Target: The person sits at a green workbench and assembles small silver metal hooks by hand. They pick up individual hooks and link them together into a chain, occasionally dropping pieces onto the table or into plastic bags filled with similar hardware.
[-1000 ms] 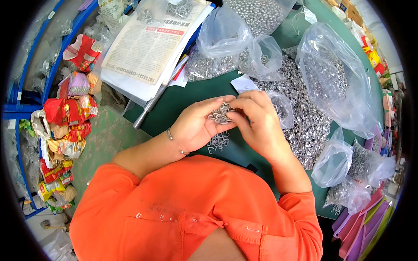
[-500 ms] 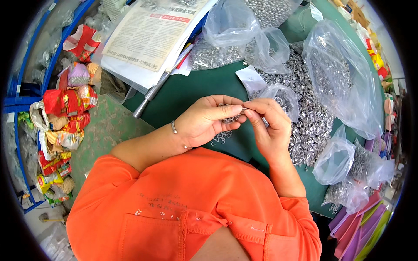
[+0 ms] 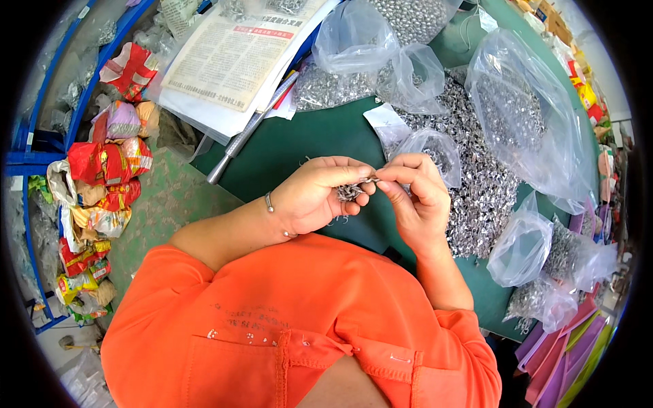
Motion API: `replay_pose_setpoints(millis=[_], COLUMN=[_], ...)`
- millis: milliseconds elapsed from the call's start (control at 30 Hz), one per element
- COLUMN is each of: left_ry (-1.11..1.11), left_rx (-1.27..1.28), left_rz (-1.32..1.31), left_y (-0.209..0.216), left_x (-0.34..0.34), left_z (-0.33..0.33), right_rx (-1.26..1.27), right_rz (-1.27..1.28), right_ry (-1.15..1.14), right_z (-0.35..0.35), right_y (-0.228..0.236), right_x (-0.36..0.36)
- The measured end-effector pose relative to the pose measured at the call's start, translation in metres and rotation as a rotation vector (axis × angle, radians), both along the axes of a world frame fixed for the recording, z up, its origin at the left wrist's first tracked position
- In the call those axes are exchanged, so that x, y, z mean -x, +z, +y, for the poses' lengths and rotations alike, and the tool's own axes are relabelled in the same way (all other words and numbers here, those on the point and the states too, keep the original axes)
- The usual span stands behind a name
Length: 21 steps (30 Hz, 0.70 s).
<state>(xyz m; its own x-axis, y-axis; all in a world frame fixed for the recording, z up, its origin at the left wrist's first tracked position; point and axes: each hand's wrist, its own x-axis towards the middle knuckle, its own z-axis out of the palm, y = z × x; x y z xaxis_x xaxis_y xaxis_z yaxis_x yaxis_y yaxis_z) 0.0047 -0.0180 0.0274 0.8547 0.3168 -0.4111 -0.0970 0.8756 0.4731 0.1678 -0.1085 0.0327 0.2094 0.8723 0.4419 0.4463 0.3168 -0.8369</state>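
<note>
My left hand is curled around a small bunch of silver metal pieces, which look like little hooks or clasps. Its thumb and forefinger pinch one small silver piece that sticks out toward the right. On the same piece, the thumb and forefinger of my right hand are closed from the other side, so the fingertips of both hands nearly meet. Fingers hide most of its shape. Right of my hands spreads a large heap of similar silver pieces on the green table.
Clear plastic bags of metal parts stand behind the heap and at the right. A newspaper tops a paper stack, with a metal rod along its edge. Blue shelving and coloured packets are at the left.
Both hands have shifted slightly, the right one a little left. More of the metal bunch shows in my left palm, and the fingertips still meet at the small piece.
</note>
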Motion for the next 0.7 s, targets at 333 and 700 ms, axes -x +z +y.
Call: replay_pose_setpoints(millis=[333, 700], left_ry=[0.060, 0.081], left_rx=[-0.040, -0.067], left_rz=[0.044, 0.114], left_y=[0.007, 0.001], left_x=[-0.003, -0.010], left_z=[-0.001, 0.001], right_rx=[0.053, -0.097], right_rz=[0.245, 0.142], right_ry=[-0.044, -0.202], right_z=[-0.007, 0.000], right_y=[-0.010, 0.001], right_x=[0.000, -0.016])
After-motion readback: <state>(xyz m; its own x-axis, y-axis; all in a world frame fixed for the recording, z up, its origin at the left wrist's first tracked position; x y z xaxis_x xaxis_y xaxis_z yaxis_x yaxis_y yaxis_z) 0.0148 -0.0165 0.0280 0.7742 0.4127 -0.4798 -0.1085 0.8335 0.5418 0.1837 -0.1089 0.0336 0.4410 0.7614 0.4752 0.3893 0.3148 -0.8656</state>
